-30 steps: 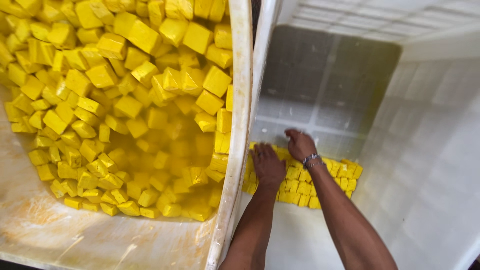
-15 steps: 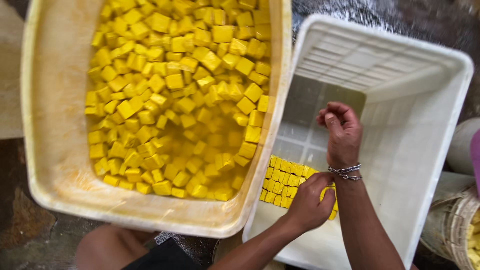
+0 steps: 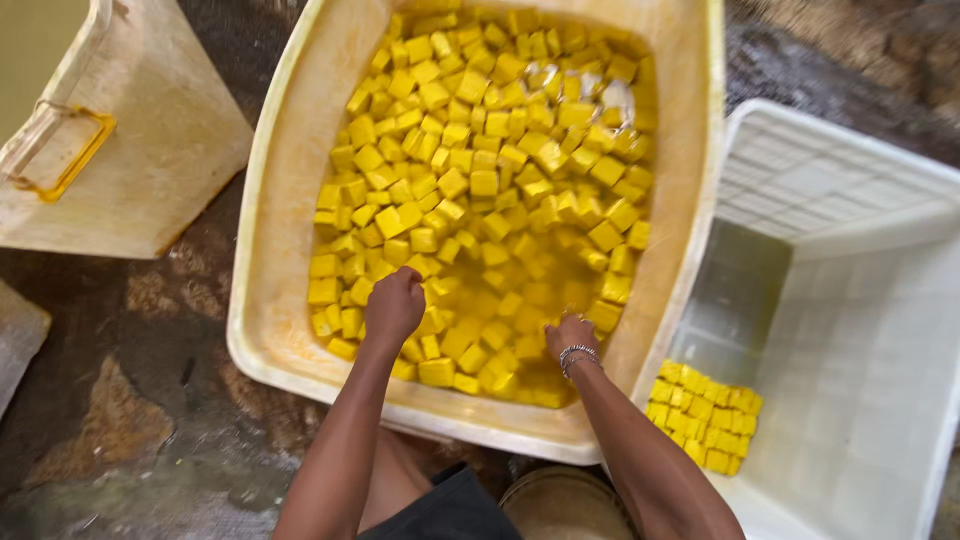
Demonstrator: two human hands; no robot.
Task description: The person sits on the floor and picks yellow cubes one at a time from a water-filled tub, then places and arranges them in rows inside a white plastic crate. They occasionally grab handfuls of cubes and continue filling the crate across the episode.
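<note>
Both hands left the white plastic crate (image 3: 860, 330) for the cream tub (image 3: 270, 300) of floating yellow cubes (image 3: 480, 180), left hand (image 3: 393, 305) curled loosely closed over some, right hand (image 3: 570, 335) fingers dipped out of sight, can't tell.

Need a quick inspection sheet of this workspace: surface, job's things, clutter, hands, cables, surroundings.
Surface: dark, wet, stained floor.
Job's things: cream tub of yellow cubes in yellowish liquid; white crate holding a small packed block of cubes.
Clutter: overturned cream container on the left.
Hands: left hand and right hand, with bracelet, down among the cubes; grip hidden.
Cables: nothing seen.
Surroundings: round rim partly visible below.
</note>
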